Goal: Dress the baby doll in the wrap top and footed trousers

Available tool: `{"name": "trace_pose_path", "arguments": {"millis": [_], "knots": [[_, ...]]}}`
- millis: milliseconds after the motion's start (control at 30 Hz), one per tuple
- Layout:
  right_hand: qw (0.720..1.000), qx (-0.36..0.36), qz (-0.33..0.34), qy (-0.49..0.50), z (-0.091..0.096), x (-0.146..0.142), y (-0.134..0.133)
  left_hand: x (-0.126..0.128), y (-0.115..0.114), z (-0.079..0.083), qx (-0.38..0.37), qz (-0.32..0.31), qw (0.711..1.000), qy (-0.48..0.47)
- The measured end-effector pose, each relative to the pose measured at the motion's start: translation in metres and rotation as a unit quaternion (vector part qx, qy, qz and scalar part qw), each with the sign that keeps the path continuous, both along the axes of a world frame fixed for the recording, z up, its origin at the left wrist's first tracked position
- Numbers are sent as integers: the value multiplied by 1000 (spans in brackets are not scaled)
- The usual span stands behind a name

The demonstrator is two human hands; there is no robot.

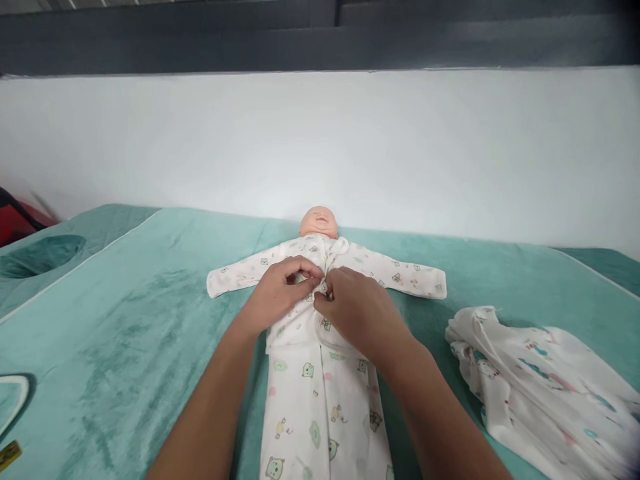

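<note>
A baby doll (319,221) lies on its back, head toward the wall, its long sleeves spread to both sides. It wears a white printed baby jacket (295,327) and matching white printed pants (300,413). On the chest, my left hand (286,287) pinches the jacket's front edge between thumb and fingers. My right hand (353,303) is closed on the other side of the same front opening, close beside the left. The fingertips nearly meet at the middle of the chest. Whatever fastener lies between them is hidden.
A crumpled white printed cloth (540,387) lies to the right on the green bed cover (150,320). A white wall (320,140) rises behind the doll. At the left edge are a white curved object (20,393), a small yellow item (9,456) and something red (13,220).
</note>
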State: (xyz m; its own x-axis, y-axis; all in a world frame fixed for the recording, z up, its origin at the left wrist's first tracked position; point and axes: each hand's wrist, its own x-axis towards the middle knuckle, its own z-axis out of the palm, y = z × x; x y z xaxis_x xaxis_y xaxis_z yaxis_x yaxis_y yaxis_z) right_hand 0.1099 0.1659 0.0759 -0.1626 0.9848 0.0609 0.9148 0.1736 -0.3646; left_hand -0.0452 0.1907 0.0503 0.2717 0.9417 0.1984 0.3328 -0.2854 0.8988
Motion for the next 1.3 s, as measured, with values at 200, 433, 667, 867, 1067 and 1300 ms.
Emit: {"name": "trace_pose_path", "arguments": {"millis": [200, 433, 667, 867, 1067, 1300], "knots": [[997, 18, 58, 54, 2, 11, 0, -1, -2, 3, -23, 6, 1000, -2], [991, -40, 85, 96, 4, 24, 4, -4, 0, 5, -5, -10, 1000, 9], [974, -116, 125, 151, 9, 35, 7, -5, -1, 6, 14, -43, 999, 11], [973, -92, 125, 171, 3, 35, 14, -7, -2, 7, 0, -57, 998, 11], [971, -65, 134, 188, -2, 33, 17, -3, -2, 5, 18, -51, 998, 31], [973, -59, 97, 201, -4, 30, 19, 0, 1, -2, 30, -34, 998, 38]]}}
